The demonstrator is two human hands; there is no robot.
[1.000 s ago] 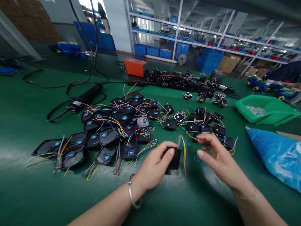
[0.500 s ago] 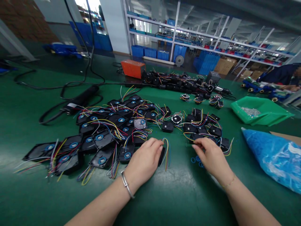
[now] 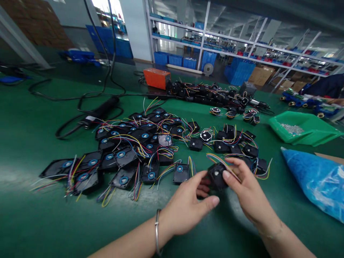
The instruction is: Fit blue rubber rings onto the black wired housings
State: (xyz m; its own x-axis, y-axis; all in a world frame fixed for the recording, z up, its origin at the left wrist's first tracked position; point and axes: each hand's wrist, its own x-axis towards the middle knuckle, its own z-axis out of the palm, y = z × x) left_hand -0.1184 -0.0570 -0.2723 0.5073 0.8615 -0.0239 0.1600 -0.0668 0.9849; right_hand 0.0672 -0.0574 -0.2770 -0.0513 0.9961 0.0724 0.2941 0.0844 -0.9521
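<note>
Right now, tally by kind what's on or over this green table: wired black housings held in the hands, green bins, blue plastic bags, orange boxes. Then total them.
Wired black housing, held: 1
Green bin: 1
Blue plastic bag: 1
Orange box: 1
Total: 4

Over a green table [image 3: 67, 225], the right hand [image 3: 248, 191] holds a wired black box [image 3: 216, 178] beside the left hand [image 3: 189, 204].

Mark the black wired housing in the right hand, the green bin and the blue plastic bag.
Black wired housing [image 3: 217, 181]: head view, lower dark face.
Green bin [image 3: 317, 127]: head view, bare plastic, right half.
Blue plastic bag [image 3: 318, 181]: head view, middle of side.
</note>
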